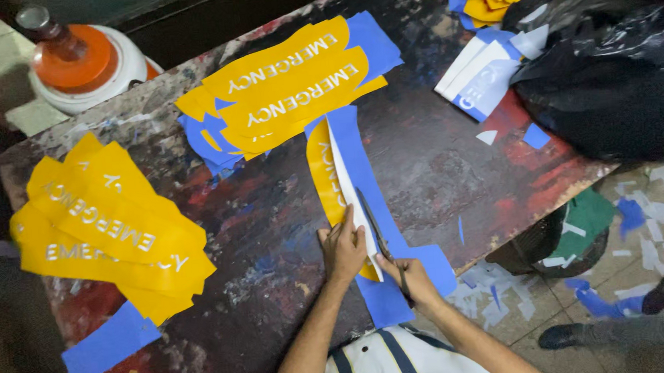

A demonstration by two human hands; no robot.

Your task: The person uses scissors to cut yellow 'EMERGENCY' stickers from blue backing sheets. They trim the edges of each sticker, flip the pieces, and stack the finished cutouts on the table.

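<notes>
A long blue sheet (355, 156) with a yellow lettered label (319, 171) on it lies across the dark paint-stained table (270, 216). My left hand (343, 249) presses flat on the sheet's near part, beside the yellow label. My right hand (410, 277) grips a pair of scissors (375, 227), whose blades lie along the sheet between the yellow label and the blue strip.
Piles of cut yellow labels lie at the left (103, 222) and at the back centre (291, 82). A black plastic bag (618, 65) fills the right end. An orange and white container (85, 60) stands beyond the table. Paper scraps (655, 222) litter the floor, where another person's shoes (561, 336) show.
</notes>
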